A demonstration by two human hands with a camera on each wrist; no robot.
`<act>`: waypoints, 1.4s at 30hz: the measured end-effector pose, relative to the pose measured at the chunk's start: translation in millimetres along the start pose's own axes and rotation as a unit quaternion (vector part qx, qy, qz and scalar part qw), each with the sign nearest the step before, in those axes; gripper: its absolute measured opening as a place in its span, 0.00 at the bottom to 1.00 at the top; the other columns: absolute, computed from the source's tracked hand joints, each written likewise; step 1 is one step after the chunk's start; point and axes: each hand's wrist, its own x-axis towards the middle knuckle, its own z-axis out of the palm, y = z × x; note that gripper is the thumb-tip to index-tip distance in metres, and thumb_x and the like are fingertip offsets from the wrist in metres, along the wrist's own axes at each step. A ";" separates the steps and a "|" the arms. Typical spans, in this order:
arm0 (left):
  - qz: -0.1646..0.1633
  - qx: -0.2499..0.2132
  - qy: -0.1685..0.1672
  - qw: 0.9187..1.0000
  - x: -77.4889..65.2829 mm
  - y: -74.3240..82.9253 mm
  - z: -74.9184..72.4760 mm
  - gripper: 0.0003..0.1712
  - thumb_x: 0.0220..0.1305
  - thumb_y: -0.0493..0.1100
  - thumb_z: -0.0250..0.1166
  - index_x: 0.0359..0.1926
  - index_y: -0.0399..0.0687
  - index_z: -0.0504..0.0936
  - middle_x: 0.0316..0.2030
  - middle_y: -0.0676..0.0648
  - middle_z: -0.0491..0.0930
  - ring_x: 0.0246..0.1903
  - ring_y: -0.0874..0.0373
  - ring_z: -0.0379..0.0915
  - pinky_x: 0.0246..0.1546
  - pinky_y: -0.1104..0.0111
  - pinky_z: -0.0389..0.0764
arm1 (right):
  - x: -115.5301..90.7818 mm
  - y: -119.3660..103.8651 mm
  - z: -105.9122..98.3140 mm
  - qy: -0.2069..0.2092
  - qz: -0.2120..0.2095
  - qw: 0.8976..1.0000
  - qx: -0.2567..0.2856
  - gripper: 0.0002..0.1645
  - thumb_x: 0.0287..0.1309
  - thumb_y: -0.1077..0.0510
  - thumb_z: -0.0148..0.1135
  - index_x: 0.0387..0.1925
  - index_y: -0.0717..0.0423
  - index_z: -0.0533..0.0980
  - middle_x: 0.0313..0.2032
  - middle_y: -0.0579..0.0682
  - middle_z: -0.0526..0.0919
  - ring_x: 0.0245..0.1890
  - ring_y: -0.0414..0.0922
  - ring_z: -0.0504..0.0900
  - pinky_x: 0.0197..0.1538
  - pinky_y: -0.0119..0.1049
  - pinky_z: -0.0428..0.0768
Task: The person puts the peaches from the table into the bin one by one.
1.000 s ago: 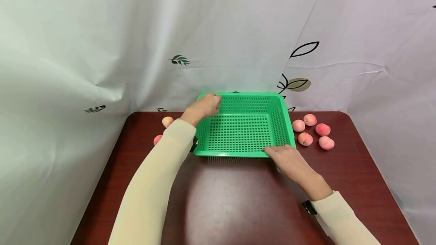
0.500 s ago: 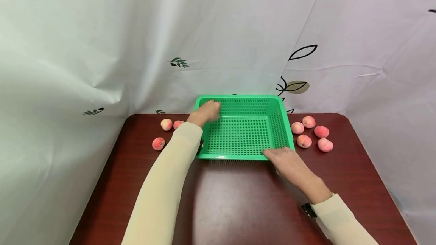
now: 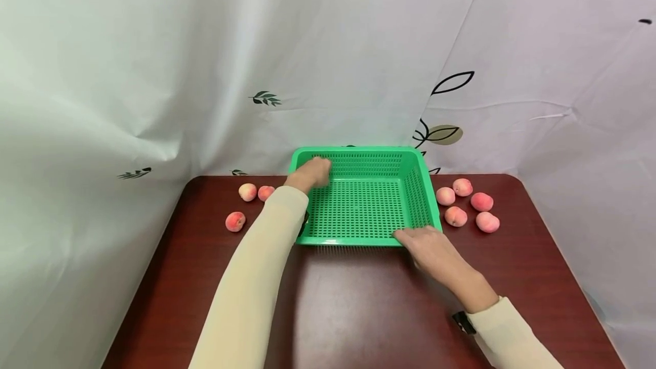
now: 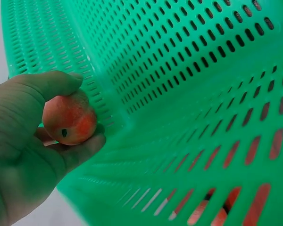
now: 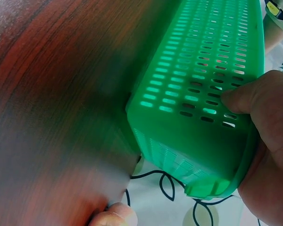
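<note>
A green perforated plastic basket (image 3: 328, 241) stands at the back of the table. My left hand (image 3: 314, 173) is inside it, near the far left corner. In the left wrist view, that hand (image 4: 42, 127) holds a peach (image 4: 70, 117) between thumb and fingers, close to the basket wall; in the head view the hand hides this fruit. At the near right corner my right hand (image 3: 435, 252) grips the basket rim. The right wrist view has its thumb (image 5: 240, 99) against the outside of the perforated wall.
Several loose peaches (image 3: 455, 216) lie on the dark red table (image 3: 517, 278) to the right of the basket. More peaches (image 3: 235, 221) lie on the left side, beside my left sleeve (image 3: 261, 266). A white patterned curtain (image 3: 359, 61) hangs right behind the table.
My left forearm has shifted rightward, uncovering peaches on the left, and the hand sits slightly deeper in the basket. The right hand keeps its grip on the rim. The head view has tilted a little.
</note>
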 end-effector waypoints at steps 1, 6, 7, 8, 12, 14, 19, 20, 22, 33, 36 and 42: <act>-0.003 0.001 -0.003 1.000 1.2 -0.8 1.2 0.16 0.77 0.35 0.53 0.61 0.41 0.75 0.48 0.40 0.77 0.39 0.52 0.67 0.42 0.61 0.69 | -0.1 -0.2 0.4 0.002 0.000 1.000 0.001 0.17 0.49 0.73 0.59 0.31 0.49 0.69 0.20 0.40 0.68 0.19 0.42 0.71 0.31 0.37 0.72; -0.016 0.000 -0.010 1.000 5.3 -3.4 5.7 0.21 0.77 0.36 0.53 0.68 0.43 0.73 0.60 0.37 0.76 0.42 0.51 0.70 0.43 0.60 0.70 | -0.6 -0.8 1.2 0.005 -0.002 1.000 0.002 0.17 0.49 0.73 0.58 0.30 0.48 0.68 0.20 0.40 0.68 0.20 0.42 0.72 0.31 0.37 0.72; -0.018 0.003 -0.010 1.000 5.9 -3.5 6.0 0.22 0.77 0.36 0.53 0.69 0.43 0.72 0.63 0.36 0.75 0.44 0.51 0.71 0.44 0.60 0.70 | -0.6 -0.8 1.2 0.005 -0.001 1.000 0.002 0.17 0.49 0.73 0.58 0.30 0.48 0.68 0.20 0.40 0.68 0.20 0.42 0.72 0.31 0.36 0.72; -0.019 0.005 -0.010 1.000 6.6 -3.3 6.5 0.22 0.77 0.36 0.53 0.69 0.43 0.72 0.64 0.36 0.74 0.44 0.50 0.72 0.44 0.59 0.70 | -0.6 -0.8 1.3 0.006 -0.001 1.000 0.002 0.17 0.49 0.74 0.58 0.30 0.48 0.68 0.20 0.40 0.68 0.20 0.42 0.72 0.31 0.37 0.72; -0.024 0.022 -0.014 0.999 7.3 -1.5 8.2 0.24 0.77 0.36 0.54 0.71 0.44 0.71 0.69 0.36 0.70 0.50 0.49 0.72 0.45 0.59 0.71 | -0.8 -0.6 2.2 0.008 0.001 1.000 0.002 0.17 0.49 0.74 0.58 0.30 0.48 0.68 0.20 0.40 0.69 0.20 0.43 0.72 0.31 0.37 0.72; -0.031 0.027 -0.021 0.999 7.8 0.8 8.7 0.24 0.76 0.36 0.55 0.71 0.44 0.71 0.67 0.36 0.72 0.52 0.49 0.73 0.45 0.59 0.72 | -1.2 -0.3 2.3 0.009 0.002 1.000 0.001 0.17 0.49 0.73 0.58 0.30 0.48 0.68 0.20 0.40 0.69 0.20 0.43 0.73 0.32 0.37 0.72; -0.043 0.032 -0.038 0.998 7.9 5.7 9.5 0.25 0.75 0.37 0.59 0.70 0.43 0.70 0.67 0.38 0.73 0.54 0.49 0.74 0.46 0.59 0.72 | -1.8 0.4 2.8 0.008 0.005 1.000 0.000 0.16 0.50 0.73 0.59 0.31 0.48 0.69 0.20 0.40 0.70 0.21 0.43 0.74 0.32 0.37 0.72; -0.043 0.033 -0.041 0.998 7.6 6.4 9.6 0.26 0.75 0.37 0.59 0.71 0.43 0.70 0.68 0.38 0.72 0.55 0.49 0.74 0.47 0.59 0.72 | -1.7 0.6 2.9 0.008 0.005 1.000 0.000 0.16 0.50 0.73 0.59 0.31 0.48 0.69 0.20 0.40 0.70 0.21 0.43 0.74 0.32 0.37 0.73; -0.043 0.036 -0.046 0.997 7.4 7.4 9.8 0.28 0.75 0.37 0.59 0.73 0.42 0.68 0.71 0.38 0.69 0.59 0.48 0.74 0.47 0.59 0.71 | -1.6 0.8 3.2 0.007 0.006 1.000 0.001 0.17 0.50 0.73 0.60 0.31 0.48 0.70 0.21 0.40 0.70 0.21 0.43 0.74 0.32 0.37 0.73; -0.048 0.051 -0.040 0.997 7.7 9.5 12.7 0.26 0.73 0.38 0.64 0.69 0.43 0.71 0.64 0.38 0.75 0.55 0.48 0.76 0.46 0.59 0.73 | -1.0 0.8 2.1 0.009 0.004 1.000 -0.001 0.16 0.50 0.72 0.61 0.33 0.48 0.71 0.22 0.40 0.72 0.22 0.43 0.75 0.32 0.37 0.73; -0.045 0.048 -0.037 0.997 6.7 10.2 11.9 0.26 0.72 0.38 0.65 0.68 0.43 0.72 0.62 0.38 0.76 0.52 0.49 0.77 0.45 0.60 0.73 | -1.2 1.0 1.7 0.009 0.005 1.000 0.000 0.16 0.50 0.72 0.60 0.33 0.48 0.72 0.22 0.40 0.72 0.22 0.43 0.75 0.32 0.37 0.72; -0.044 0.056 -0.047 0.996 8.1 11.4 10.0 0.24 0.72 0.38 0.64 0.67 0.44 0.72 0.61 0.39 0.76 0.52 0.49 0.77 0.44 0.60 0.74 | -1.2 1.1 2.1 0.000 0.008 1.000 0.002 0.16 0.50 0.72 0.60 0.33 0.48 0.71 0.22 0.40 0.72 0.22 0.43 0.75 0.33 0.38 0.73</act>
